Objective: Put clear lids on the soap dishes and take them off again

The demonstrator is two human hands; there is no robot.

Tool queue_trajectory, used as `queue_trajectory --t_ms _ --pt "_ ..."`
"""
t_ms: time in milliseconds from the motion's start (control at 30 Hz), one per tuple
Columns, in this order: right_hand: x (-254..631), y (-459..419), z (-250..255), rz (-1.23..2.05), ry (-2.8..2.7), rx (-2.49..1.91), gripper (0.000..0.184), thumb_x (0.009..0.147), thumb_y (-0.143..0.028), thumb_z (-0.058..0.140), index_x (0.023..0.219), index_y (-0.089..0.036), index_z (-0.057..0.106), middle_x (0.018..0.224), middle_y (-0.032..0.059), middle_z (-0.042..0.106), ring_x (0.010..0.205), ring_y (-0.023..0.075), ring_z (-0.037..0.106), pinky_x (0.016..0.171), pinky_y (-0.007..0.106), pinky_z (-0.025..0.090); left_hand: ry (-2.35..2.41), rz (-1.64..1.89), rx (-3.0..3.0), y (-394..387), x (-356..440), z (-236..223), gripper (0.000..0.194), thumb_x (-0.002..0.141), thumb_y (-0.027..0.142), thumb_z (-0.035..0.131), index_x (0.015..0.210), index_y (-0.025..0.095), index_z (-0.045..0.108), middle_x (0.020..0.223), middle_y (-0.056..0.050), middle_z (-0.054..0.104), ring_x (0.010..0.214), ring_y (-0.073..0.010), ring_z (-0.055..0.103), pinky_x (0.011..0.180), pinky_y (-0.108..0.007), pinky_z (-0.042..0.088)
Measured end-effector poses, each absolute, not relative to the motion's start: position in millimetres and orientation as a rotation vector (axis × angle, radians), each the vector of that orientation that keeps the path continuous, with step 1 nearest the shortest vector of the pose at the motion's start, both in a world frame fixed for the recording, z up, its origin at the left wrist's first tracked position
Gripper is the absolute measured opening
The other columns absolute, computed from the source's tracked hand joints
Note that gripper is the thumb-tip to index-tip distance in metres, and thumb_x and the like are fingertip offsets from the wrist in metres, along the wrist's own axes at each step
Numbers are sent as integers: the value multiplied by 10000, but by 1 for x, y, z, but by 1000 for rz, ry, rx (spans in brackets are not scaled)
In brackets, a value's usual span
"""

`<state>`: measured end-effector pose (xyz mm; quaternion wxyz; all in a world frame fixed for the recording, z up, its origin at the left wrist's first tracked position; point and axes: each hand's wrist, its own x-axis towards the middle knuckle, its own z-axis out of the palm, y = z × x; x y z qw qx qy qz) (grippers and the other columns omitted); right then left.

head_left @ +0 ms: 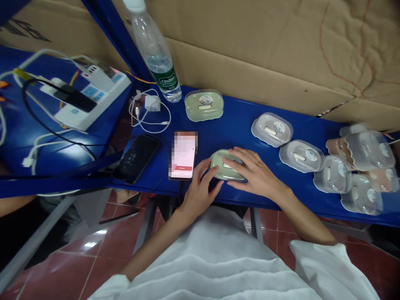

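A pale green soap box with a clear lid rests on the blue table in front of me. My left hand grips its left end, fingers at the far side and thumb at the near side. Over its right part lies my right hand, with the fingers across the lid and the thumb at the near edge. The fingers partly hide the lid and its label. Behind it stands another green soap box with a round sticker. Left of my left hand lies a lit phone, its screen partly pixelated.
Several whitish soap boxes stand at the right, with brown ones among them. At the left are a dark phone, a coiled white charger cable, a water bottle and a power strip. Cardboard backs the table.
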<state>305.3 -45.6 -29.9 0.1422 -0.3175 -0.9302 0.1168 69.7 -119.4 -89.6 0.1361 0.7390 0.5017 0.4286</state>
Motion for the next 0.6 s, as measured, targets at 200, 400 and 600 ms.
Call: queue_trajectory --t_ms 200,400,600 --pt "305 -47 -43 262 -2659 -909 771 1027 -452 682 1710 -331 345 1654 141 504 1588 366 418 1234 599 457 1460 1154 2146 -118 69 -90 586 1011 205 720 1537 257 467 1523 -181 527 1419 -316 603 1127 -496 604" --pt "307 -43 -36 360 -2674 -830 744 1032 -430 671 1702 -316 369 1662 125 503 1575 338 443 1233 564 478 1429 1163 2104 -120 69 -89 639 1012 206 720 1571 297 424 1529 -171 481 1401 -316 597 1096 -494 629" --pt "304 -48 -49 110 -2713 -857 744 1031 -512 664 1693 -319 385 1657 107 524 1586 352 431 1278 596 422 1436 1129 2105 -119 67 -88 570 1011 190 722 1530 287 505 1502 -157 497 1393 -307 590 1115 -491 615"
